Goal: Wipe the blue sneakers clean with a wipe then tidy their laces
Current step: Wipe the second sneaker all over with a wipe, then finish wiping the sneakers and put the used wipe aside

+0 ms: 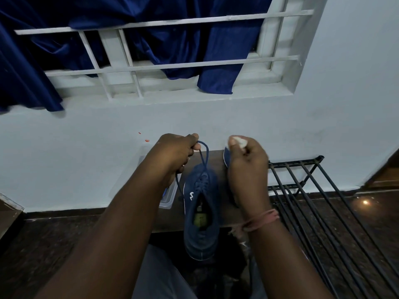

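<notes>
- Head view: we saw the blue sneaker [201,212] lying on the dark tabletop [222,214], toe toward the wall.
- Our left hand [176,155] pinched the sneaker's lace [205,155], drawn up in a loop.
- Our right hand [247,165] curled around a white wipe [239,142], covering most of the second sneaker [226,157].
- A black wire rack [319,203] stood just to the right.

- A sneaker [201,212] lies on the low board [224,156], toe toward the wall [86,165].
- The second sneaker [227,157] sits to its right, mostly hidden behind the right hand [248,167].
- The left hand [176,155] is up left of the near sneaker — lace [205,155] rising to it.
- A wire rack [319,201] stands right of the board; a plastic box [169,197] lies left.
</notes>
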